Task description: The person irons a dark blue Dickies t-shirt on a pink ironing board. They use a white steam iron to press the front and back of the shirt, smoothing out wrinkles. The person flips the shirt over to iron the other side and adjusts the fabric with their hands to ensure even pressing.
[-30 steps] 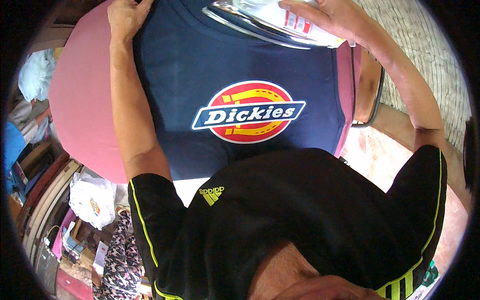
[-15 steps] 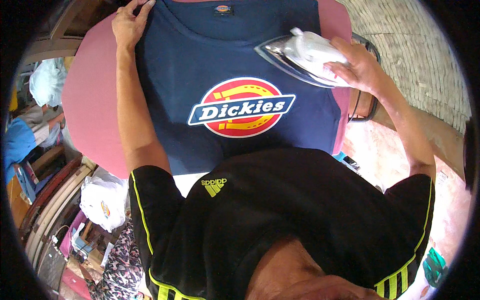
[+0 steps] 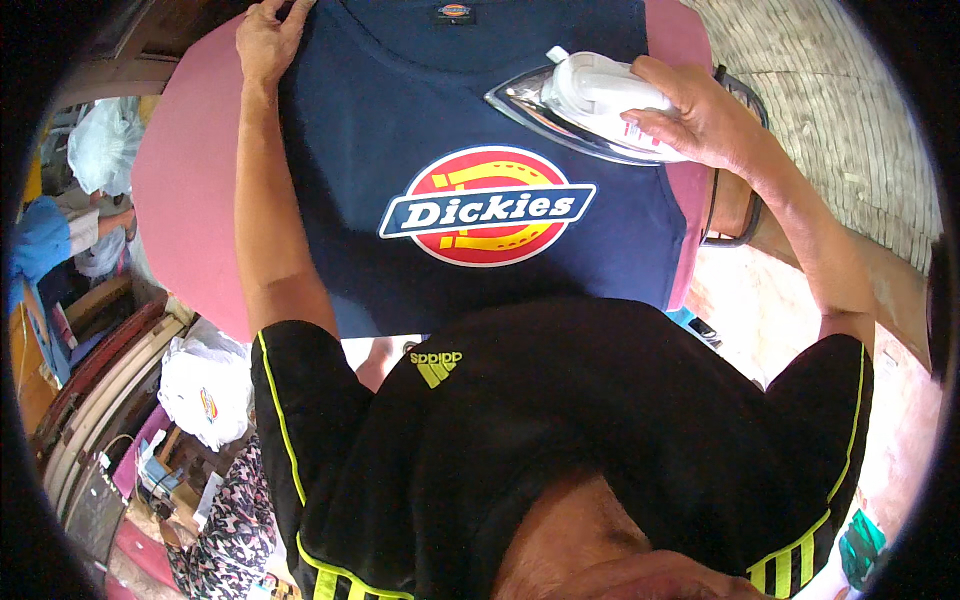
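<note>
**Ironing a navy T-shirt on a pink padded surface**

Seen from above my own head, a broad pink padded ironing surface fills the upper part of the view, curving away at its edges. Spread flat across it lies a navy blue cotton T-shirt with its collar pointing away from me. On its chest is a large oval printed emblem in red and yellow, crossed by a dark blue band with white lettering. A small woven label sits inside the neckline.

My own black short-sleeved top with bright yellow-green stripes covers the lower half of the view.

My right hand is wrapped around the handle of a white plastic electric iron with a shiny metal soleplate. The iron rests on the shirt's upper right area, near the shoulder, with its pointed tip aimed to my left.

My left hand lies open and flat at the far left shoulder of the shirt, fingers spread, pressing the fabric down against the surface.

To my lower left, on the floor, sit white plastic bags and assorted clutter. To my right runs a pale brick wall.
</note>
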{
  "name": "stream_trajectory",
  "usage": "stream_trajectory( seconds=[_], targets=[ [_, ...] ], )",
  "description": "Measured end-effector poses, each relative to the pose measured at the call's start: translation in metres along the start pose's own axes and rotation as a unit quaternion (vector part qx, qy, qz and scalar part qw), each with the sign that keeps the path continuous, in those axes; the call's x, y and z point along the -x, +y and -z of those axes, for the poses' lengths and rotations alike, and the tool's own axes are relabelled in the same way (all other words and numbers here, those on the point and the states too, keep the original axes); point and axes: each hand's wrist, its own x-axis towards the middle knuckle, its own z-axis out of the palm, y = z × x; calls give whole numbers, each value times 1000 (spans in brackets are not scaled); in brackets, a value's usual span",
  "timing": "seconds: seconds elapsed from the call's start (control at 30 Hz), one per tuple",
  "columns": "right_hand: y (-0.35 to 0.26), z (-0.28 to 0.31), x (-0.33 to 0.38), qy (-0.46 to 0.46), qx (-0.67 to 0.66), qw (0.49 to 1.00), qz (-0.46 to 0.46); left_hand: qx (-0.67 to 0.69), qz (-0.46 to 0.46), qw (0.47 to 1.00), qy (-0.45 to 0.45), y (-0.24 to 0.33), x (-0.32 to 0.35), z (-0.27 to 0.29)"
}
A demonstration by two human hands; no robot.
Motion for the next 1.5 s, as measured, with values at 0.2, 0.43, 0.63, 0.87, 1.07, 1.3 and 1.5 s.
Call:
stream_trajectory(
  seconds=[0.2,0.43,0.63,0.87,1.07,1.3,1.5],
  targets=[
    [14,-6,8,103,30,991,77,-16,-6,999,-45,3,-7,3],
    [-34,-27,-14,127,116,984,40,-49,19,986,-157,-8,-26,20],
    [-27,-31,-40,193,108,973,67,-182,-112,976,34,81,35,25],
    [-16,-18,-55,149,136,975,95,-264,-87,959,-52,66,113,-2],
    [-48,-37,-88,156,175,967,96,-317,-200,927,18,58,78,21],
    [-108,-58,-157,264,164,949,61,-94,-99,991,-12,-29,38,31],
    [-118,-80,-213,325,-4,946,5,-80,-34,995,52,-32,28,28]
  ],
)
